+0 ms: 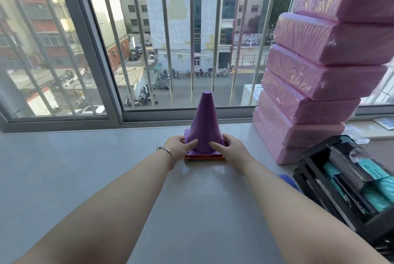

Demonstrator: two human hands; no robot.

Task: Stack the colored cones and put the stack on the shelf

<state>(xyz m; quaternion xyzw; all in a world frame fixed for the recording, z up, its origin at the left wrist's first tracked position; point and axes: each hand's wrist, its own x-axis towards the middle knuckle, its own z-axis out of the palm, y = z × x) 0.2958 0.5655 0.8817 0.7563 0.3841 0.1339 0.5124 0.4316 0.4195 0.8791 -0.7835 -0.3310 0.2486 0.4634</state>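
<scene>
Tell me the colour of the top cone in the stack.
Purple; the top plastic cone shows clearly in the head view, with orange-red base edges beneath it.

Both bare arms reach straight forward; left hand point(178, 145) and right hand point(231, 148) sit close together, fingers curled inward, thumbs pointing toward each other.

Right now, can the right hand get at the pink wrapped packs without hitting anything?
Probably yes. The right hand rests on the cone stack's base, and the grey sill between it and the pink packs looks bare. It would have to let go first.
</scene>
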